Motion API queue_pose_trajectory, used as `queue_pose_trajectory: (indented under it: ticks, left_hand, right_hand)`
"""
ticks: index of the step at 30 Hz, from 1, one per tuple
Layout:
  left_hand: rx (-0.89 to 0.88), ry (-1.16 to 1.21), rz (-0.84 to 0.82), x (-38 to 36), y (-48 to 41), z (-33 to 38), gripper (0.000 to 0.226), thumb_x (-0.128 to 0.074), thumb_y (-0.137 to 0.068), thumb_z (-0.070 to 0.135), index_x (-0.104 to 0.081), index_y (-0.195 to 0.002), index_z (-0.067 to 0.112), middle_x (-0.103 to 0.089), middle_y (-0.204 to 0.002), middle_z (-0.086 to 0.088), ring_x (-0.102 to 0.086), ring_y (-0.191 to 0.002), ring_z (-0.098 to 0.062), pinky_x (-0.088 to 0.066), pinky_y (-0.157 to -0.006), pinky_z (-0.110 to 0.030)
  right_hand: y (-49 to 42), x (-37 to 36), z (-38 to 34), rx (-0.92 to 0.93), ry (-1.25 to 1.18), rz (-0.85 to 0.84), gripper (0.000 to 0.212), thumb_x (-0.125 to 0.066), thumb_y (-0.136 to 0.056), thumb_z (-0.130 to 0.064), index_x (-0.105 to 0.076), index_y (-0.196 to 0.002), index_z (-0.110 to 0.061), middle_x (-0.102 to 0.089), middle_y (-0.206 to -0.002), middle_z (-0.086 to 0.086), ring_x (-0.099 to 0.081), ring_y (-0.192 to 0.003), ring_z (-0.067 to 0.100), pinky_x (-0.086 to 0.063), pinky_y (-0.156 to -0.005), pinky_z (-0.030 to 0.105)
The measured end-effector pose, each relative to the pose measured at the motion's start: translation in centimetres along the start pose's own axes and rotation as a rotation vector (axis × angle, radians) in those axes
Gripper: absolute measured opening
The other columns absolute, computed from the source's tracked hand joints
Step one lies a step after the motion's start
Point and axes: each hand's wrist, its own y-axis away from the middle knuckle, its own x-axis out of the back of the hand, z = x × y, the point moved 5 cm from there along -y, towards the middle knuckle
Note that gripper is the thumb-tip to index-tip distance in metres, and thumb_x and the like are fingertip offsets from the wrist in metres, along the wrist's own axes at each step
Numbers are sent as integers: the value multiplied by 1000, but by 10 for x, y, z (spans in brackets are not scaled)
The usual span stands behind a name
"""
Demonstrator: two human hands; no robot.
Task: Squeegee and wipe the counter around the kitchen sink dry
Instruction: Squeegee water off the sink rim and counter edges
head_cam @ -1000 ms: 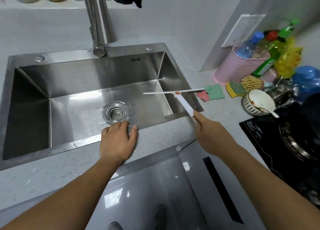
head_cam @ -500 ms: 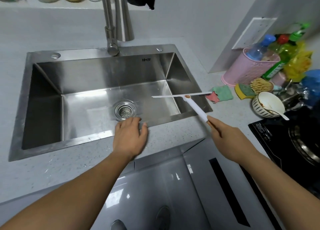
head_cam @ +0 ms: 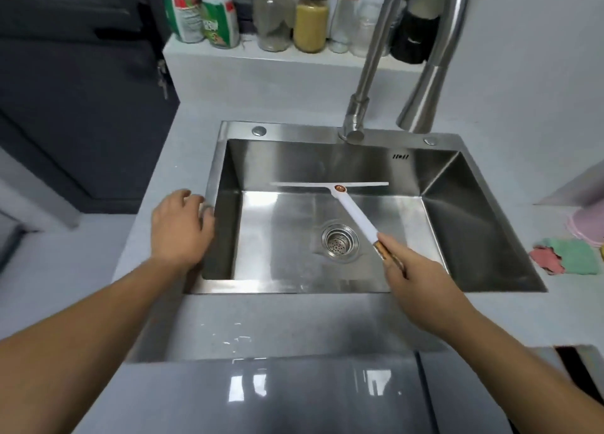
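Nearest the camera, glossy grey cabinet fronts (head_cam: 294, 397), then the front strip of grey counter (head_cam: 294, 322), flecked with what look like small water droplets just ahead of the sink's front rim — by this evidence, not yet squeegeed dry. Right hand (head_cam: 415, 270) over the front right part of the stainless-steel sink (head_cam: 490, 270), fingers clamped on the brown end of a white squeegee (head_cam: 354, 214); handle angled up and left, blade held level above the basin, apparently clear of the metal and above the drain strainer (head_cam: 340, 241). Left hand (head_cam: 179, 227) resting palm down at the sink's left rim, fingers loosely together and curled, gripping nothing; fingertips blurred. To the right, on the counter, pink and green cloths (head_cam: 568, 260) lying untouched, well apart from either hand — the wiping step judged still ahead. Left strip of counter beside the sink too blurred to call wet or dry. Farther back, the gooseneck faucet (head_cam: 376, 57) behind the basin, and a ledge (head_cam: 261, 59) lined with jars and bottles. Overall: early going, squeegee in hand, no counter stroke visibly under way.
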Motion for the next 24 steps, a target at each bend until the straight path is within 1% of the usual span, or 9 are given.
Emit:
queue_pose_trajectory:
  ticks: [3, 5, 7, 11, 13, 15, 18, 22, 24]
  left_hand:
    - [7, -39, -57, -6, -29, -31, 47, -39, -96, 41, -67, -109, 6, -62, -122, -20, -56, -114, -41, -41, -101, -49]
    - [-34, -41, -114, -18, -44, -37, 52, -32, -94, 47, -64, -111, 10, -59, -125, -18, -53, -118, -39, -37, -107, -51]
    - [-50, -22, -148, -30, -54, -41, 55, -28, -94, 52, -60, -119, 15, -52, -137, -15, -45, -130, -35, -27, -115, -55]
    - [-40, 1, -124, -37, -52, -43, 60, -26, -97, 56, -49, -138, 18, -37, -155, -10, -27, -147, -28, -7, -125, -48]
    - [-49, 8, -120, -36, -51, -43, 65, -23, -95, 59, -46, -141, 19, -34, -159, -9, -23, -149, -27, -5, -125, -47]
    - [-41, 22, -123, -37, -53, -44, 67, -22, -95, 60, -44, -143, 19, -31, -160, -8, -21, -151, -26, -3, -126, -46]
    - [-43, 30, -120, -37, -54, -43, 65, -24, -95, 59, -44, -143, 20, -30, -161, -7, -18, -152, -24, -2, -126, -46]
    - [-36, 36, -140, -35, -52, -42, 63, -25, -96, 57, -42, -144, 21, -26, -164, -7, -13, -154, -23, 0, -126, -45]
    - [-34, 34, -146, -34, -52, -40, 63, -25, -96, 57, -41, -145, 21, -25, -164, -7, -12, -154, -24, -1, -126, -46]
  right_hand:
    - [-51, -25, -43, 38, -2, 12, 45, -40, -100, -26, -44, -141, -45, -71, -104, 1, -65, -85, 24, -52, -77, 35]
    - [-95, -36, -68, 40, -37, 30, 40, -38, -100, -25, -49, -135, -41, -70, -101, 4, -64, -81, 26, -53, -72, 36]
    - [-141, -45, -91, 51, -23, 56, 36, -38, -99, -23, -53, -130, -34, -68, -99, 6, -62, -78, 27, -49, -67, 34]
    - [-206, -51, -124, 28, -7, 101, 34, -36, -97, -17, -54, -126, -19, -66, -106, 12, -63, -87, 37, -56, -79, 47]
    - [-234, -53, -130, -15, 35, 79, 38, -36, -96, -14, -52, -130, -16, -64, -111, 12, -63, -88, 36, -55, -77, 43]
    - [-259, -55, -134, -29, 117, 55, 40, -37, -94, -11, -52, -131, -16, -63, -107, 12, -60, -83, 33, -48, -64, 36]
    - [-273, -59, -134, -31, 196, 34, 43, -38, -92, -9, -50, -132, -16, -59, -96, 10, -56, -74, 29, -37, -53, 29]
    - [-251, -63, -117, -12, 218, 36, 36, -40, -92, -10, -52, -126, -18, -59, -87, 10, -55, -74, 33, -41, -63, 32]
    - [-228, -66, -106, 7, 238, 53, 34, -40, -94, -12, -52, -125, -19, -59, -83, 10, -53, -73, 35, -41, -64, 34]
